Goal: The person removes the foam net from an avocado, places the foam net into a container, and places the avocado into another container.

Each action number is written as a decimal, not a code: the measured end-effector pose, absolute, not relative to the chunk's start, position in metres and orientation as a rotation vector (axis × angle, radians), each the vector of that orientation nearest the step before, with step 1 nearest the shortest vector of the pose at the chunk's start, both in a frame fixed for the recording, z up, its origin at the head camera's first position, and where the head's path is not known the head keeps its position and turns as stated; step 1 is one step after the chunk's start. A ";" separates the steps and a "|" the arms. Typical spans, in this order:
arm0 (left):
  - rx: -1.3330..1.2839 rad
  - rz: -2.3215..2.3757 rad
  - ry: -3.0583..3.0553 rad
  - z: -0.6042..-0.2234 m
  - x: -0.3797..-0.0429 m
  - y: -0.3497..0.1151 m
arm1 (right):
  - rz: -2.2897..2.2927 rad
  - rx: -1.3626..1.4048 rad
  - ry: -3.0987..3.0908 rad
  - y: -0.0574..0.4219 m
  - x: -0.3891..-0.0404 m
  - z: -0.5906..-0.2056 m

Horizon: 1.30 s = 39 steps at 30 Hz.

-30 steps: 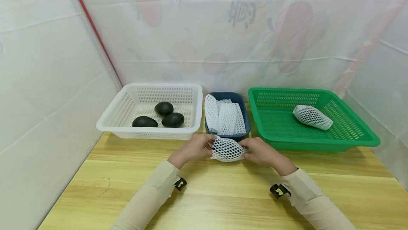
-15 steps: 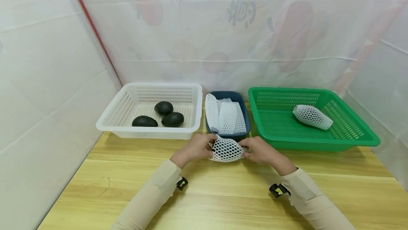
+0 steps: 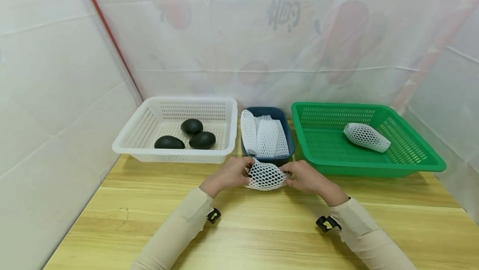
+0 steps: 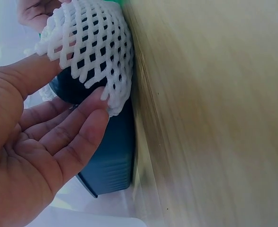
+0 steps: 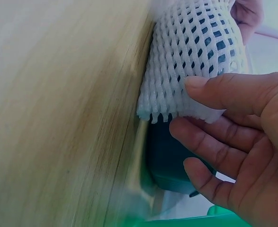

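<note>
A white foam net sleeve (image 3: 266, 177) lies stretched over a dark avocado (image 4: 65, 87) just above the table in front of the blue bin. My left hand (image 3: 233, 173) pinches the sleeve's open left edge; in the left wrist view the avocado's bare end shows between thumb and fingers. At the opposite end, my right hand (image 3: 304, 176) holds the narrower sleeve edge between thumb and fingers. The right wrist view shows the net (image 5: 191, 56) covering the avocado there. Behind the hands, several folded foam nets (image 3: 267, 137) fill the blue bin (image 3: 291, 153).
On the left stands a white basket (image 3: 176, 157) with three avocados (image 3: 202, 140). A green basket (image 3: 374, 170) on the right contains one netted avocado (image 3: 366, 137). All stand along the back of the wooden table (image 3: 262, 228), before a white curtain (image 3: 224, 33).
My left hand and forearm have shifted very slightly to the right, with the sleeve still between both hands. The right hand stays in place, and the baskets' contents are unchanged.
</note>
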<state>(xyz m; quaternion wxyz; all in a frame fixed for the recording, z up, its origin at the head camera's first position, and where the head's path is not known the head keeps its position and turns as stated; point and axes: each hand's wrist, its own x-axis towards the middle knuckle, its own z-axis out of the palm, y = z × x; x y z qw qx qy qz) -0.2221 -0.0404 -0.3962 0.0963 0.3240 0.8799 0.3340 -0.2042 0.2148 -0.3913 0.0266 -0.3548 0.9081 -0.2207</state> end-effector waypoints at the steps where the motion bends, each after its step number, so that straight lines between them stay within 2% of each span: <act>1: 0.964 0.989 2.607 -0.396 -0.222 -0.041 | -0.680 -1.096 2.809 0.215 -0.204 -0.391; 12: 1.031 1.089 2.551 -0.396 -0.219 -0.051 | -0.737 -1.086 2.827 0.223 -0.201 -0.390; 39: 0.947 1.216 2.434 -0.400 -0.217 -0.071 | -0.734 -1.087 2.923 0.231 -0.189 -0.389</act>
